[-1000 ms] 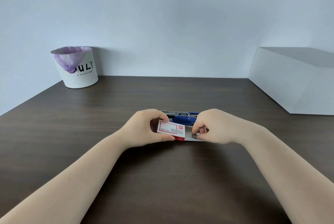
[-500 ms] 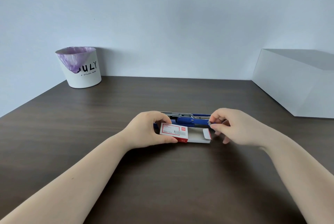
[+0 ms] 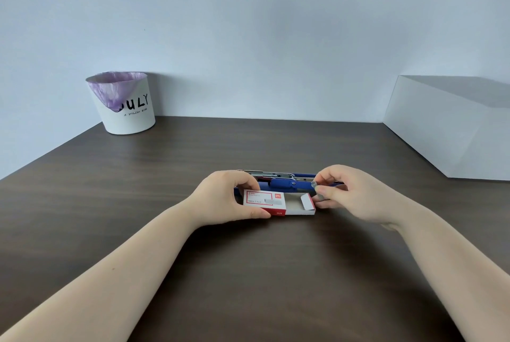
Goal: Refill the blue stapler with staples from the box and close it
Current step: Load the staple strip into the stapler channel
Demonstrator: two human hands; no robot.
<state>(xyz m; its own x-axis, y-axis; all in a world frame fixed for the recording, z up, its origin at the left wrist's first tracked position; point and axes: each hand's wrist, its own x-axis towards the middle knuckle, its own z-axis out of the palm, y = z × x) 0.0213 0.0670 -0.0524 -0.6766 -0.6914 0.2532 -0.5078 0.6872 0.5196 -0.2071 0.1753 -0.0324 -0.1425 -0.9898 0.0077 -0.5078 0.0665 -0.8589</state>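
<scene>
Fingertips [image 3: 320, 191] of the right hand [image 3: 356, 198] pinch a small staple strip [image 3: 314, 184] over the opened blue stapler [image 3: 284, 184]; it could crumble or miss the rail. The left hand [image 3: 226, 198] clamps the staple box [image 3: 265, 202], its tray [image 3: 299, 207] slid out rightward, apparently empty

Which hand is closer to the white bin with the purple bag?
Left. The left hand holds the staple box, on the bin's side of the table. The right hand, pinching staples, is farther right.
</scene>
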